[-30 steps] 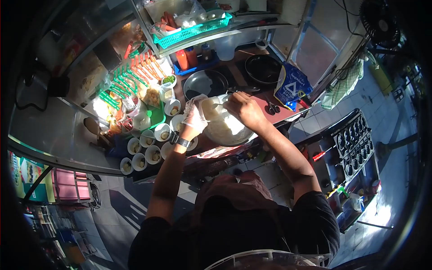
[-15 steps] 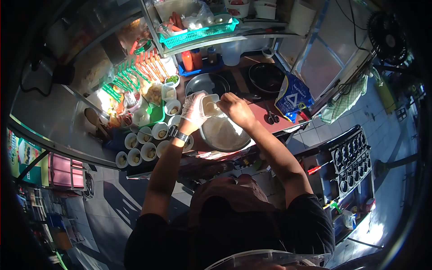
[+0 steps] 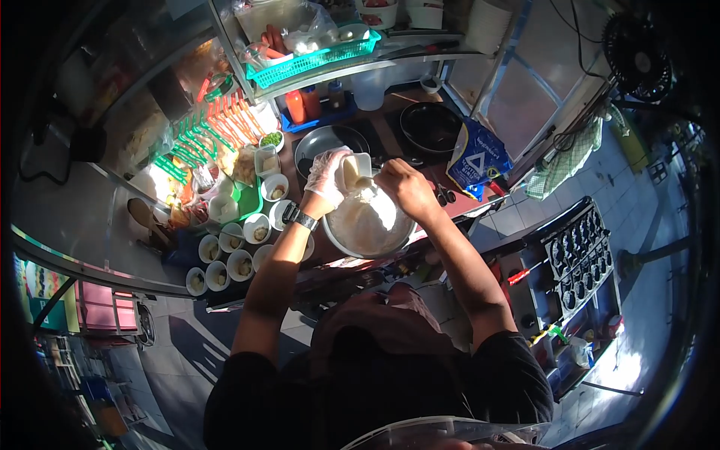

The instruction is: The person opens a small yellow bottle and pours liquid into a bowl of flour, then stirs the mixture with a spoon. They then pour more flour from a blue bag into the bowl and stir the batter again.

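My left hand point(image 3: 327, 178), in a clear plastic glove, grips a small white plastic tub point(image 3: 355, 166) tilted over a large round bowl point(image 3: 335, 238). Fingers closed, my right hand point(image 3: 407, 189) holds what looks like a spoon point(image 3: 365, 182) at the tub's mouth; most of its handle is hidden. White powder point(image 3: 384, 210) lies in the bowl, heaped on the right side. Left of the bowl stand several white paper cups point(image 3: 240, 265) with pale pieces of food inside.
Behind the hands are a grey pan point(image 3: 326, 140) and a black frying pan point(image 3: 430, 126). A blue flour bag point(image 3: 480, 159) and black scissors point(image 3: 444, 195) sit to the right. Sauce bottles point(image 3: 295, 107) stand at the back below a shelf with a teal basket point(image 3: 315, 60).
The view has shifted, so the counter appears further left. Both hands stay over the bowl; the tub's opening now shows more, and the spoon sits at its lower edge.
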Available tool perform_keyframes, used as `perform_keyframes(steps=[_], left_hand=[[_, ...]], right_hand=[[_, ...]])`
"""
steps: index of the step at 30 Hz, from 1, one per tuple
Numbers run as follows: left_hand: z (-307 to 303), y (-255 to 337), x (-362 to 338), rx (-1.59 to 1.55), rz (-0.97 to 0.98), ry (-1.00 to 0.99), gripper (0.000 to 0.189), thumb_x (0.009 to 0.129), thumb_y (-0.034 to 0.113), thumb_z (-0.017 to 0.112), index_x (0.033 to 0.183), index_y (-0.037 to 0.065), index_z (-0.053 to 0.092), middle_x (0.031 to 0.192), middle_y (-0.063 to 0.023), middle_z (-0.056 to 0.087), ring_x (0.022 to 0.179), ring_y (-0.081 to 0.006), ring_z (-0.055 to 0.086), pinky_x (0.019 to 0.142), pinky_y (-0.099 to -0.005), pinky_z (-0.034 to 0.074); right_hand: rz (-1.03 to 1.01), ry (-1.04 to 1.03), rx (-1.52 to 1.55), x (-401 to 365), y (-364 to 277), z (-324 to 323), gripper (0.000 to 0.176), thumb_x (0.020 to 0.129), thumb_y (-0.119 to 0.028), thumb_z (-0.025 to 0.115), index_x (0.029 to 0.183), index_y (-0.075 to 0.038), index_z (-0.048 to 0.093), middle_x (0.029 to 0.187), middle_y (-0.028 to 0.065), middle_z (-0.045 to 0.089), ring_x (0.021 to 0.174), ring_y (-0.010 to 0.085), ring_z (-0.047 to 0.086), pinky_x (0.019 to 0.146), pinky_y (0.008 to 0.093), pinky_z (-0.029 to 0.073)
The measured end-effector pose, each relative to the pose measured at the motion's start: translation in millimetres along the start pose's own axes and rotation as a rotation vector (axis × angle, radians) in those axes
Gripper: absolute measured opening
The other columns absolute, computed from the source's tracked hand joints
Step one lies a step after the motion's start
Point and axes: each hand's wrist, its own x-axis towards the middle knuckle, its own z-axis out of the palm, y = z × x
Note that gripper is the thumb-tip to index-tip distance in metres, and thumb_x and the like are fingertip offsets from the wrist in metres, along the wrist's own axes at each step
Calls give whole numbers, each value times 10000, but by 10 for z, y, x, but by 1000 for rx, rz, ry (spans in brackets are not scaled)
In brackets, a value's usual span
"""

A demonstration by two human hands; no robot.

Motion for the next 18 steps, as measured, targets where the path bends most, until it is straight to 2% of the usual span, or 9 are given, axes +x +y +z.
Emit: perform_keyframes(steps=[4,5,8,10,12,18], left_hand=[[42,67,60,-76,-42,-32,749,640,90,874,1317,89,552,1277,-139,623,1219,-365,557,1054,-449,456],[143,-49,48,-96,29,-19,758,632,100,879,1318,93,556,1271,-139,625,1202,-356,567,1036,-447,468],[236,37,148,-81,84,-58,772,627,123,893,1320,96,553,1269,-141,625,1183,-356,579,1031,-443,476],[248,102,200,-179,104,-58,771,633,106,873,1331,98,545,1285,-140,622,1195,-364,576,1046,-447,465],[186,110,211,-120,120,-94,771,633,113,862,1336,103,546,1306,-136,618,1220,-362,570,1052,-450,458],[139,88,210,-246,190,-88,764,650,149,868,1342,106,547,1314,-131,618,1230,-353,573,1070,-447,442]], right_hand=[[135,101,-16,-58,-39,-185,111,785,-90,747,884,-49,719,893,57,595,857,228,629,724,357,566],[137,103,-31,-67,-8,-168,111,785,-92,752,876,-40,714,895,61,595,844,227,625,715,360,563],[130,101,-59,-114,33,-77,115,786,-82,749,886,-38,713,893,62,596,841,234,625,712,364,559],[127,59,-74,-185,41,-68,133,781,-71,751,900,-31,709,887,65,597,839,245,625,706,373,557],[135,15,-101,-290,-22,-137,153,774,-62,755,916,-29,709,879,70,596,847,254,634,717,378,560],[252,89,-93,-300,-255,-447,200,774,-52,803,968,-44,755,871,66,602,814,244,628,691,366,543]])
